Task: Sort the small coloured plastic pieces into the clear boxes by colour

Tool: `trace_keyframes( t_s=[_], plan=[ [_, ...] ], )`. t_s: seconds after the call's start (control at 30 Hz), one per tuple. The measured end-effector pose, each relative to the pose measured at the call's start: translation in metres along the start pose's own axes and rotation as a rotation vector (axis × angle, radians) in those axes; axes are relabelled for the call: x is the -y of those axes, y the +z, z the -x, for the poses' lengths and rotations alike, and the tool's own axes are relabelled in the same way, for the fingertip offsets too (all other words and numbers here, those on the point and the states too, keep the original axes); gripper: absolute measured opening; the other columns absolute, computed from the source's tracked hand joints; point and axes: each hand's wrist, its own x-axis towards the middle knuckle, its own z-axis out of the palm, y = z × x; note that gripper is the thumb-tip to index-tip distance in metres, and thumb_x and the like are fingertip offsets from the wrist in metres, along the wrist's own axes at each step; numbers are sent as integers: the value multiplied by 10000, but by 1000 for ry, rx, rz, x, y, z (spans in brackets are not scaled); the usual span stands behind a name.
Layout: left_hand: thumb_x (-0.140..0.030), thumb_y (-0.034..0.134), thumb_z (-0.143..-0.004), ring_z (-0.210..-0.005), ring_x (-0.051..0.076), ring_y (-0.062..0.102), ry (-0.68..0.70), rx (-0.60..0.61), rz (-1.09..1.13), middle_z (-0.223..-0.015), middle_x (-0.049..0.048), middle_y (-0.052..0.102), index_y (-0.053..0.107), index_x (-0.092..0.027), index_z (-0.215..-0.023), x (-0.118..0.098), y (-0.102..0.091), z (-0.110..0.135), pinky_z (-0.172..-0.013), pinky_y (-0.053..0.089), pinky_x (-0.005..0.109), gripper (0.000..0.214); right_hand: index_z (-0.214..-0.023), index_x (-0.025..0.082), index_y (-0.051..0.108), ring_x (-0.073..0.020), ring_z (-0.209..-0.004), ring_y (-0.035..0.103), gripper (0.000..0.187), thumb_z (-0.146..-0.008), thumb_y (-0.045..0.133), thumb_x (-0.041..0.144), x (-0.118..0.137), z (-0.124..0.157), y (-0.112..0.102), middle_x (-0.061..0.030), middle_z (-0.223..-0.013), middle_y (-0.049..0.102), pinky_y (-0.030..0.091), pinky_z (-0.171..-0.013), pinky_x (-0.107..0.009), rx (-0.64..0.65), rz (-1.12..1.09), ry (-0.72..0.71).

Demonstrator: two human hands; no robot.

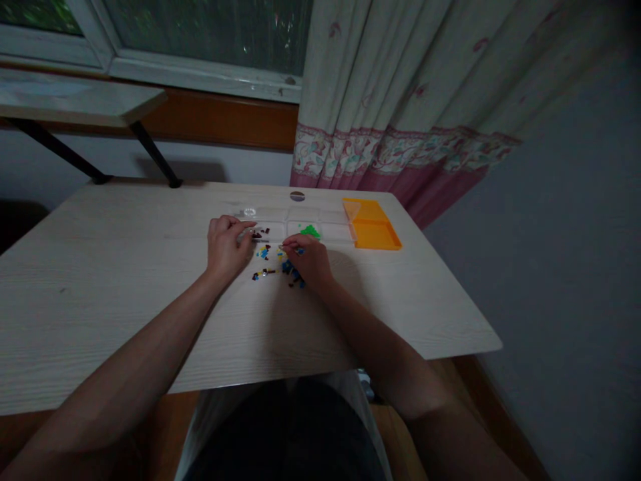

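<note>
A pile of small loose pieces, blue, yellow and dark, lies on the pale wooden table. My right hand rests on the pile's right side, fingers pinched together over the pieces. My left hand sits at the pile's left, its fingers curled at the edge of a clear compartment tray. One tray cell holds dark pieces by my left fingertips. Another cell holds green pieces. What either hand grips is too small to name.
An orange lid or tray lies at the clear tray's right end. A round hole cover sits near the table's far edge. A curtain hangs behind, beside a window. A bench stands at the back left.
</note>
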Motion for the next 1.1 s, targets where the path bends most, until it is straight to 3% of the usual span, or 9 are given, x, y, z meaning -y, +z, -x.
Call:
trace_keyframes(
  t_s=[0.1, 0.3, 0.5, 1.1],
  plan=[
    [-332, 597, -939, -974, 248, 527, 143, 61, 67, -946, 69, 599, 752, -242, -1082, -10, -3, 1, -905, 434, 438, 230, -848, 213, 711, -153, -797, 679, 44, -852, 702, 256, -5, -1, 2, -9, -853, 742, 509, -778, -284, -32, -169, 50],
    [-399, 647, -927, -967, 227, 540, 351, 126, 125, -959, 53, 638, 732, -255, -1090, -26, -10, 3, -887, 425, 405, 233, -842, 218, 693, -148, -723, 684, 266, -791, 744, 474, -9, -3, 6, -8, -802, 738, 501, -651, -258, 39, -459, 135],
    [-372, 670, -920, -932, 214, 542, 412, 75, 131, -915, 44, 638, 735, -238, -988, -30, -12, 2, -848, 425, 381, 163, -816, 221, 669, -137, -702, 661, 393, -738, 741, 600, -12, -4, 10, -7, -768, 719, 491, -633, -250, 126, -603, 131],
    [-318, 650, -934, -897, 203, 560, 455, 70, 172, -883, 39, 646, 741, -255, -995, -25, -9, 3, -809, 446, 377, 126, -781, 211, 670, -135, -685, 636, 278, -730, 746, 474, -17, -6, 6, 5, -723, 698, 469, -635, -248, 188, -647, 222]
  ],
)
